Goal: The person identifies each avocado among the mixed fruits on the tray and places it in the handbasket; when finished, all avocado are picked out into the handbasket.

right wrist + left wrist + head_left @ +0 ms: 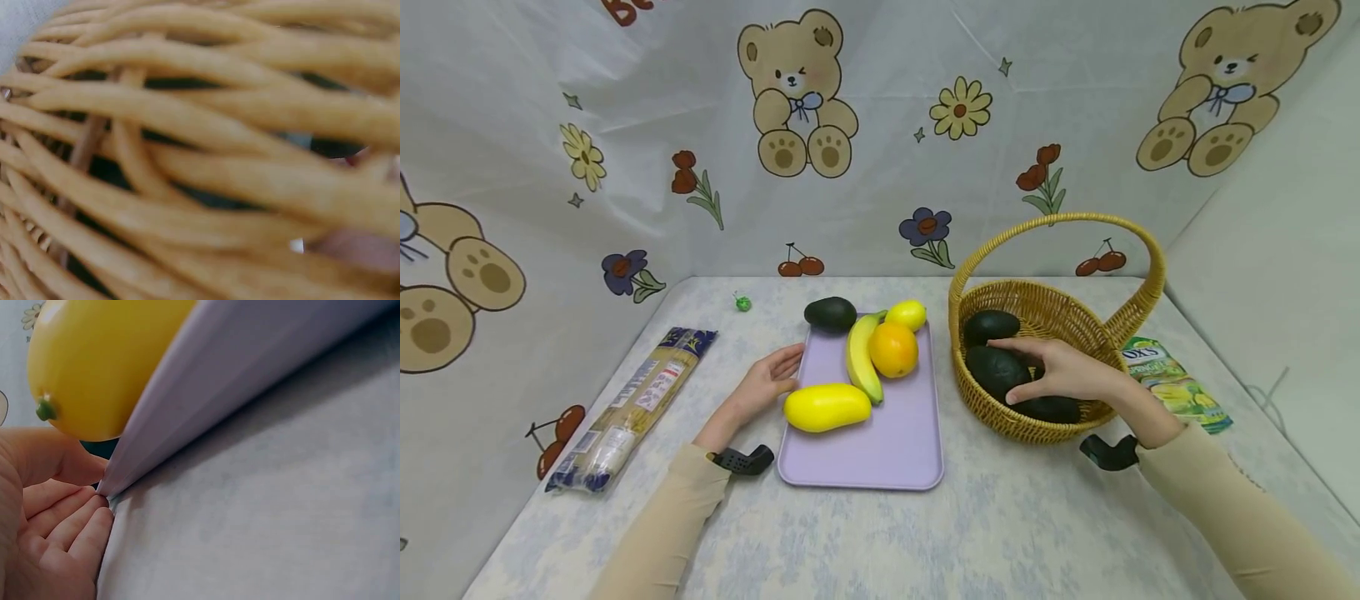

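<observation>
Reaching into wicker basket (1120, 321), right hand (1063, 371) curls on avocado (997, 372); left hand (767, 381), fingers straight, touches lavender tray (880, 442) at 9 o'clock edge.

Readable lettering "OX'S" on a green snack packet (1176, 383) lying right of the wicker basket (1060, 310). Partial red letters "Be" on the backdrop cloth (625, 10) at top left. Print on the pasta packet (632, 404) too small to read.
</observation>
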{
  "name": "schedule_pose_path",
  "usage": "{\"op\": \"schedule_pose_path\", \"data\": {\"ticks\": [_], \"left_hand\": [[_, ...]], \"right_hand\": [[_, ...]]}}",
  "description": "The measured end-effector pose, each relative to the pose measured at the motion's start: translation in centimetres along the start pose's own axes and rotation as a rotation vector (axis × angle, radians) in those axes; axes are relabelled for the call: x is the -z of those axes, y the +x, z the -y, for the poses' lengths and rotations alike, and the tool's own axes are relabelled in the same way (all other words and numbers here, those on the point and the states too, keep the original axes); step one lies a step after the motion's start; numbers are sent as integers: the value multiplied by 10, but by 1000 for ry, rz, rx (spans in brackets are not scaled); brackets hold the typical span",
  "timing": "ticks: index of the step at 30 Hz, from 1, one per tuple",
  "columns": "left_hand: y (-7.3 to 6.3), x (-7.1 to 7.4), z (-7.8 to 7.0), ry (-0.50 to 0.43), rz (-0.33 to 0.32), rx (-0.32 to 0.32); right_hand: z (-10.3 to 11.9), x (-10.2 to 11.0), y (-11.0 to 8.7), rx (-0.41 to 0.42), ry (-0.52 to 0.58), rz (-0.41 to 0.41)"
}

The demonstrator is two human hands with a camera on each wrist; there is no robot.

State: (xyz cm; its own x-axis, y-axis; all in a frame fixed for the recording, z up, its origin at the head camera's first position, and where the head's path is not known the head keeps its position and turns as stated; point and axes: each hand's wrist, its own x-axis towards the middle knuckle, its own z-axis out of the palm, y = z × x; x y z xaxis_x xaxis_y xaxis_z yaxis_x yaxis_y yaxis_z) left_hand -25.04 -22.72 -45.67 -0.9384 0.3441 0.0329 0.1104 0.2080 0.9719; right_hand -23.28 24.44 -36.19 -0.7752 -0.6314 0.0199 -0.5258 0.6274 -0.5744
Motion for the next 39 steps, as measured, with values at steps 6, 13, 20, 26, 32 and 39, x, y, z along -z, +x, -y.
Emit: {"op": "schedule_pose_path", "data": {"ticks": [6,13,20,26,32,39], "left_hand": [[0,0,-3,-24,10,6],[-1,0,-4,-40,12,3],[-1,1,-2,-16,8,1],[0,2,-2,14,-6,6],[0,4,-3,13,-3,-13],[0,2,-1,-20,5,0]], "right_hand": [[0,2,-2,6,95,-3],[10,11,-4,18,209,-68],[54,17,-2,225,366,-208],[98,7,28,393,434,-249],[121,-10,90,385,484,-231],[117,-44,164,174,478,-236]]}}
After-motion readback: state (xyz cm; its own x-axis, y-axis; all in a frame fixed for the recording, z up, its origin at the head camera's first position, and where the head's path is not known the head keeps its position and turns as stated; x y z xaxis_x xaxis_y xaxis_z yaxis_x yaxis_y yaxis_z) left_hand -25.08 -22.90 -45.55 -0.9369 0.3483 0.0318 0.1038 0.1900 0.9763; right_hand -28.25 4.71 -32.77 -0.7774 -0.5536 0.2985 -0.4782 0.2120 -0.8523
